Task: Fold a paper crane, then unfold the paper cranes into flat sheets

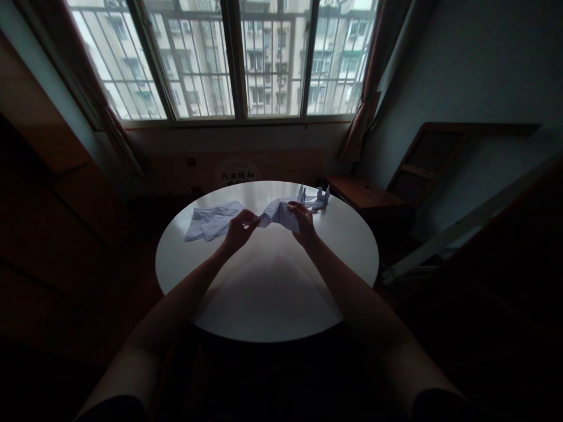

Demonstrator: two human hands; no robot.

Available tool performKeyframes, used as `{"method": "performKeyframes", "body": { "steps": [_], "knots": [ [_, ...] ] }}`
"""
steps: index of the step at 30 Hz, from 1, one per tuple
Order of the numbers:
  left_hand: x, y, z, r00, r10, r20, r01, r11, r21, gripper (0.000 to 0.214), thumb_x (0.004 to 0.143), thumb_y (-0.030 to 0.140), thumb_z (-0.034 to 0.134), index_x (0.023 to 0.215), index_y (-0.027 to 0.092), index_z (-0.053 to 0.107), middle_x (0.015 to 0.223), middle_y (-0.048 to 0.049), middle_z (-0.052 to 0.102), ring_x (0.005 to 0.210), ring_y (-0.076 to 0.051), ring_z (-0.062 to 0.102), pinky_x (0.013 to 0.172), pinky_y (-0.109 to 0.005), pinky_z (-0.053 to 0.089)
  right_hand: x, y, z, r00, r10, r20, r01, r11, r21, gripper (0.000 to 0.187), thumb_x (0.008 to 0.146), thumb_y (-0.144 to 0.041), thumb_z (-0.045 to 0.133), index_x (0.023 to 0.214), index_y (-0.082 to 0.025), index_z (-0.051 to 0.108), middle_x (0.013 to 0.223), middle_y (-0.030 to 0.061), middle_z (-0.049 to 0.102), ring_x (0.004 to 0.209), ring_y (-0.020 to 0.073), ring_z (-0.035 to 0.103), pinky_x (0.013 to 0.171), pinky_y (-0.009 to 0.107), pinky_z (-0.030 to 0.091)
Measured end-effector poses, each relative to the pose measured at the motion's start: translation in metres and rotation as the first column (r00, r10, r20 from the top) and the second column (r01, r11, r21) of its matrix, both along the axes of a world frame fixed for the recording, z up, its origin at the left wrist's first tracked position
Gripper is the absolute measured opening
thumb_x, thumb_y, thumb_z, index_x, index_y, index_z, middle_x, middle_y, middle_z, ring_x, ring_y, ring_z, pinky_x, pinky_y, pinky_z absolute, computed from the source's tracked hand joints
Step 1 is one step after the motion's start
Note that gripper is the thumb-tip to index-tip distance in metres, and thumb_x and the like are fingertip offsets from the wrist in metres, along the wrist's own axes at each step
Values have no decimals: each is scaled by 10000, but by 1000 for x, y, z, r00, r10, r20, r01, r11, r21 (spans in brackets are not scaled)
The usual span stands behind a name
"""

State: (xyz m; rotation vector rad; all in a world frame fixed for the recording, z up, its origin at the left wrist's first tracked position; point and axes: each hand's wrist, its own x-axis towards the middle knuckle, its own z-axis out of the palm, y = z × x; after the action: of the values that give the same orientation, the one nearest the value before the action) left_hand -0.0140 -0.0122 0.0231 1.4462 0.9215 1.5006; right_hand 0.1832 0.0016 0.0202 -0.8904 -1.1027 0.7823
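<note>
A partly folded sheet of white paper [276, 213] is held over the far half of a round white table [268, 293]. My left hand [238, 230] pinches its left end with closed fingers. My right hand [302, 223] grips its right end, fingers curled round the paper. Flat creased paper sheets [212, 221] lie on the table left of my left hand. Small folded paper figures [317, 199] stand behind my right hand near the table's far edge.
A large barred window [229, 58] fills the far wall, with curtains [360, 111] at both sides. A low wooden bench [365, 196] and a leaning wooden frame [422, 158] stand to the right. Dark wooden furniture [53, 193] lines the left.
</note>
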Motion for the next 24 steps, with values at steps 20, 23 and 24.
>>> {"method": "performKeyframes", "body": {
  "steps": [20,23,24],
  "knots": [
    [-6,0,-1,879,-376,293,476,733,-486,517,597,304,874,1055,221,649,1085,-127,693,892,-262,690,739,-373,538,0,-6,7,993,21,116,-29,998,63,118,559,-194,545,649,-184,620,579,-36,566,577,114,481,545,232,372],
    [0,2,-9,897,-334,290,440,738,-512,600,502,228,920,1026,205,629,933,-99,714,775,-223,689,713,-348,526,-1,-9,10,993,47,107,-57,994,90,97,577,-192,544,642,-183,616,594,-30,558,596,114,475,561,236,366],
    [1,2,-11,895,-337,292,444,734,-514,608,485,219,926,1015,192,629,906,-99,715,759,-215,686,710,-339,521,-1,-10,10,993,62,99,-72,993,92,94,578,-193,546,643,-183,614,597,-30,553,600,114,471,564,237,361]
  ]
}}
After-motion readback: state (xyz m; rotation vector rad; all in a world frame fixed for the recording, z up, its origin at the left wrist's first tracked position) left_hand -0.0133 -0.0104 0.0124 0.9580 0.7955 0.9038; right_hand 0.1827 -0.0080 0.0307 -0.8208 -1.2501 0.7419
